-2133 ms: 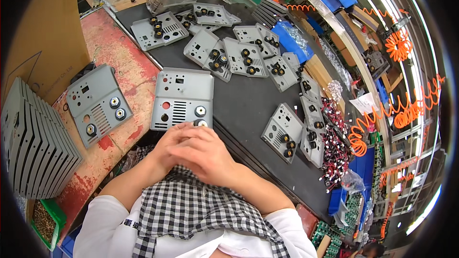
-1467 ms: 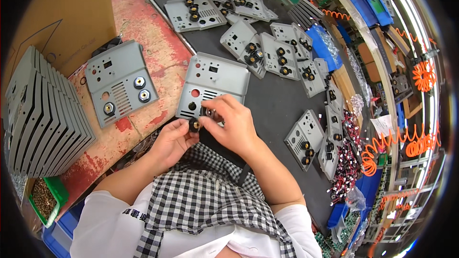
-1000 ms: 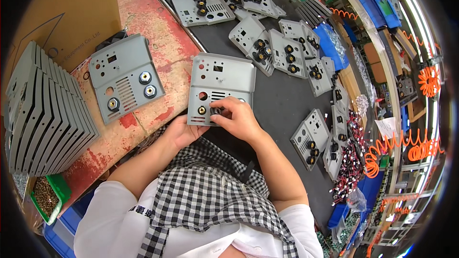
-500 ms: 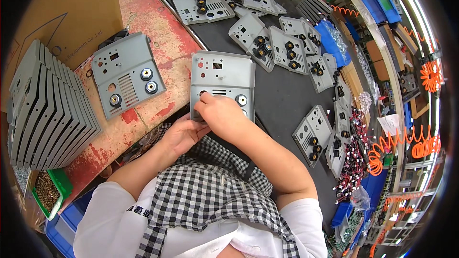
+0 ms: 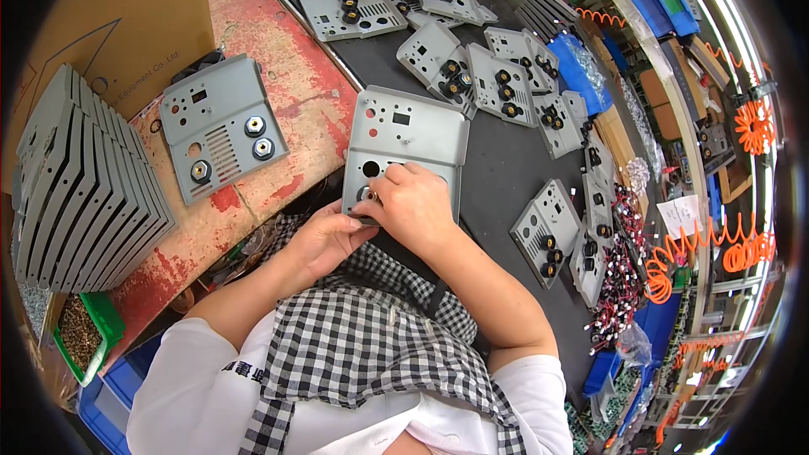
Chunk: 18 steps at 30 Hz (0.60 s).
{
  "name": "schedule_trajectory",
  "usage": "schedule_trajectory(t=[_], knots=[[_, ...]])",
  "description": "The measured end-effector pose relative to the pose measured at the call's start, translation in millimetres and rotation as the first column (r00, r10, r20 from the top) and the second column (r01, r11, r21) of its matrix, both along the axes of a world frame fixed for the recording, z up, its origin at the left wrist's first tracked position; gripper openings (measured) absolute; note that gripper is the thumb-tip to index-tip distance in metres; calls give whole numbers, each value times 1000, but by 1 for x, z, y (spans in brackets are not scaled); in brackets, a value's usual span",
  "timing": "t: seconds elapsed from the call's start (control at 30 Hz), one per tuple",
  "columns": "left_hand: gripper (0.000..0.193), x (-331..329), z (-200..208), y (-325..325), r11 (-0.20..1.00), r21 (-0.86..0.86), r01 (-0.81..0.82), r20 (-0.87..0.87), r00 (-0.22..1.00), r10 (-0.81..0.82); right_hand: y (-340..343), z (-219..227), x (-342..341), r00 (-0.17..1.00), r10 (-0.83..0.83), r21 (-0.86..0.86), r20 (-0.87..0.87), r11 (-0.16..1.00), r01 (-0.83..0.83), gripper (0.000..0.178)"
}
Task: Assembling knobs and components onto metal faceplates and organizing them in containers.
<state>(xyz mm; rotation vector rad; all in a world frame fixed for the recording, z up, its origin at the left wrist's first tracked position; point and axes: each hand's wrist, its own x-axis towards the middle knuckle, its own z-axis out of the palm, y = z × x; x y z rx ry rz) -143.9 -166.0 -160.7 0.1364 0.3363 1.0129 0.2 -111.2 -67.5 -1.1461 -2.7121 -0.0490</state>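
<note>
A grey bent metal panel (image 5: 413,131) with round and square holes lies before me at the table's edge. My left hand (image 5: 324,240) is closed at its lower left corner, the fingertips partly hidden under the panel. My right hand (image 5: 415,204) rests over the panel's lower part, thumb and fingertips pinched around a round metal fitting (image 5: 366,195) at a lower-left hole. The hand covers the panel's lower right part. To the left, a second grey panel (image 5: 223,126) carries three hex-nut fittings (image 5: 255,125) and leans on the red, worn tabletop.
A stack of grey panels (image 5: 80,194) stands at the left beside a cardboard box (image 5: 118,17). Below it is a green bin (image 5: 97,329) of small brass-coloured parts. Several panels with black knobs (image 5: 504,88) lie on the black mat (image 5: 497,168). Bundled wires (image 5: 624,274) lie at right.
The panel before me has shifted slightly right and turned a little. My right hand has moved right and lower, uncovering the upper-left round hole. My left hand has moved slightly right.
</note>
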Motion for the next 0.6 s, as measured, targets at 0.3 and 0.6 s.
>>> schedule_trajectory(t=[0.3,0.6], knots=[[40,-2,10,0,1000,-5,24,-36,999,-24,6,11,2,954,-255,-47,-157,967,251,29],[39,-6,6,3,999,-47,-22,-82,996,18,-19,38,0,941,-235,-365,-246,921,134,22]])
